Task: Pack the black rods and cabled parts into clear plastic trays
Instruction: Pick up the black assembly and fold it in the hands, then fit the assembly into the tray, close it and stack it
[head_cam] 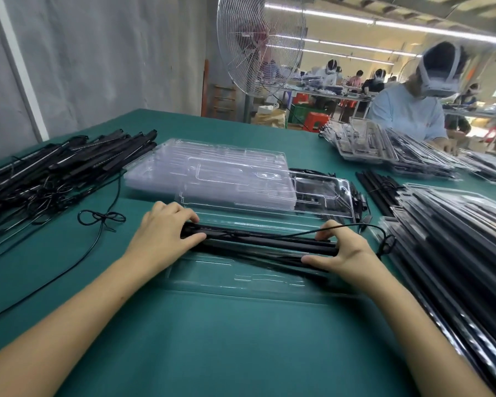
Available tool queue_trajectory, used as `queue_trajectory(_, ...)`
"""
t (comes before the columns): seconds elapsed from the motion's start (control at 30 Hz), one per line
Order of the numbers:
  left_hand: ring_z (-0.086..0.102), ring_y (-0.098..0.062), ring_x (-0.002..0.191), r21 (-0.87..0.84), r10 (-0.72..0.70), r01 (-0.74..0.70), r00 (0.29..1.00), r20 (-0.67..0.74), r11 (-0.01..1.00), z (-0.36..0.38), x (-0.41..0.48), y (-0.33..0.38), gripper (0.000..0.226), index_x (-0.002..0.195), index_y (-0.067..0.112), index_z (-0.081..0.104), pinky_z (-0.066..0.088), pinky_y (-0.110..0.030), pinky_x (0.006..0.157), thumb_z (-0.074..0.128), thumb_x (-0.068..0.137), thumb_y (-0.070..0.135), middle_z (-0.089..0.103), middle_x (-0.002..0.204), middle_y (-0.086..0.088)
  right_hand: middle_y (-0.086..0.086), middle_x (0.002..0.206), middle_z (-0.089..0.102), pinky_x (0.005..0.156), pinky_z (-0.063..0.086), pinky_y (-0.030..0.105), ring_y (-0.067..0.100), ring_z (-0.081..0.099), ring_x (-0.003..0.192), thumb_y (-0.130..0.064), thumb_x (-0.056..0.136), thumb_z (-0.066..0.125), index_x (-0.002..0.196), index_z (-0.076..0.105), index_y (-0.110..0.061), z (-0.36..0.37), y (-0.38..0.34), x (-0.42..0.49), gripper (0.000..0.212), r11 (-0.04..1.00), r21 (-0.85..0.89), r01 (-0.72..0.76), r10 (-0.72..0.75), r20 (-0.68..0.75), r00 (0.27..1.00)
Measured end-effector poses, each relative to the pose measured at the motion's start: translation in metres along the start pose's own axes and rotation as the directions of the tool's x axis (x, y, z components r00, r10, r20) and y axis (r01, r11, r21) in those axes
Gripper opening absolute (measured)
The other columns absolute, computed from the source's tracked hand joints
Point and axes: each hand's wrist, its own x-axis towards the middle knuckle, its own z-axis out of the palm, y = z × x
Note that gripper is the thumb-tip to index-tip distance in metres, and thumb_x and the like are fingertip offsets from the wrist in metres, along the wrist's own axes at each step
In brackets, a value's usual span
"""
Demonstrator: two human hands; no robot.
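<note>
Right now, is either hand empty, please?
No, the left hand and right hand each grip an end of the black rods over the clear tray.

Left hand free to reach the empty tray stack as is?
Probably, once it lets go: the left hand grips the black rods, but the way to the empty tray stack just beyond looks free.

We are in a factory packing hall: our long green-covered table (212,339) bears heaps of black rods (55,167) and stacked clear trays (212,164), a tall fan (258,44) stands beside it, and rows of workers (407,110) sit at benches under strip lights (398,25).
</note>
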Motion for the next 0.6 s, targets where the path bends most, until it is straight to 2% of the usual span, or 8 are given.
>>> queue_trajectory(0.13, 0.047, -0.014, 0.107, -0.072, 0.077, -0.075, 0.997, 0.029, 0.995, -0.002, 0.000, -0.001, 0.025, 0.109, 0.031, 0.056, 0.035, -0.032, 0.094, 0.060, 0.088, 0.042, 0.055, 0.112, 0.010, -0.014, 0.096, 0.060, 0.099, 0.038, 0.038, 0.023, 0.052, 0.103, -0.047, 0.068, 0.078, 0.095, 0.056, -0.029, 0.002, 0.001, 0.004, 0.039, 0.995, -0.059, -0.075, 0.077, 0.033, 0.997)
queue_trajectory(0.2, 0.047, -0.013, 0.104, -0.092, 0.104, -0.101, 0.994, 0.032, 0.991, -0.002, 0.000, -0.001, 0.018, 0.104, 0.033, 0.057, 0.035, -0.031, 0.093, 0.060, 0.088, 0.041, 0.054, 0.107, 0.012, -0.015, 0.095, 0.058, 0.098, 0.039, 0.039, 0.017, 0.051, 0.097, -0.043, 0.072, 0.077, 0.102, 0.062, -0.026, 0.002, 0.002, 0.005, 0.038, 0.996, -0.078, -0.052, 0.054, 0.022, 0.998)
queue_trajectory(0.23, 0.046, -0.013, 0.102, -0.091, 0.110, -0.106, 0.993, 0.043, 0.990, -0.003, 0.001, -0.002, 0.015, 0.101, 0.034, 0.059, 0.035, -0.031, 0.092, 0.060, 0.088, 0.042, 0.055, 0.104, 0.012, -0.011, 0.101, 0.060, 0.100, 0.039, 0.038, 0.016, 0.053, 0.099, -0.038, 0.075, 0.076, 0.105, 0.066, -0.023, 0.002, 0.003, 0.007, 0.035, 0.997, -0.074, -0.030, 0.031, 0.019, 0.999)
queue_trajectory(0.33, 0.043, -0.012, 0.094, -0.073, 0.133, -0.127, 0.988, 0.077, 0.989, -0.003, 0.002, -0.006, 0.013, 0.096, 0.035, 0.063, 0.038, -0.033, 0.090, 0.060, 0.087, 0.044, 0.060, 0.095, 0.015, 0.003, 0.120, 0.062, 0.103, 0.032, 0.021, 0.016, 0.052, 0.119, -0.022, 0.085, 0.068, 0.106, 0.072, -0.012, 0.000, 0.007, 0.008, 0.023, 0.997, -0.081, 0.018, -0.016, 0.031, 0.999)
queue_trajectory(0.4, 0.043, -0.010, 0.092, -0.088, 0.141, -0.132, 0.985, 0.101, 0.987, -0.003, 0.003, -0.007, 0.012, 0.094, 0.034, 0.065, 0.041, -0.033, 0.088, 0.060, 0.087, 0.043, 0.060, 0.092, 0.016, 0.008, 0.127, 0.058, 0.101, 0.029, 0.018, 0.020, 0.050, 0.122, -0.014, 0.089, 0.062, 0.109, 0.069, -0.007, -0.001, 0.010, 0.009, 0.023, 0.991, -0.131, 0.018, -0.013, 0.044, 0.999)
queue_trajectory(0.5, 0.045, -0.008, 0.092, -0.103, 0.140, -0.128, 0.983, 0.117, 0.986, -0.004, 0.004, -0.007, 0.011, 0.094, 0.033, 0.066, 0.044, -0.032, 0.086, 0.061, 0.088, 0.041, 0.059, 0.091, 0.016, 0.014, 0.121, 0.059, 0.092, 0.031, 0.016, 0.026, 0.054, 0.114, -0.008, 0.088, 0.062, 0.110, 0.067, -0.002, -0.001, 0.011, 0.012, 0.023, 0.983, -0.184, -0.013, 0.018, 0.027, 0.999)
queue_trajectory(0.6, 0.045, -0.008, 0.096, -0.079, 0.133, -0.125, 0.984, 0.114, 0.989, -0.004, 0.002, -0.006, 0.014, 0.096, 0.034, 0.065, 0.042, -0.029, 0.082, 0.058, 0.089, 0.044, 0.058, 0.094, 0.016, 0.016, 0.112, 0.058, 0.083, 0.034, 0.023, 0.029, 0.055, 0.104, -0.011, 0.088, 0.062, 0.107, 0.067, -0.003, -0.001, 0.009, 0.016, 0.022, 0.962, -0.259, -0.087, 0.096, 0.023, 0.995)
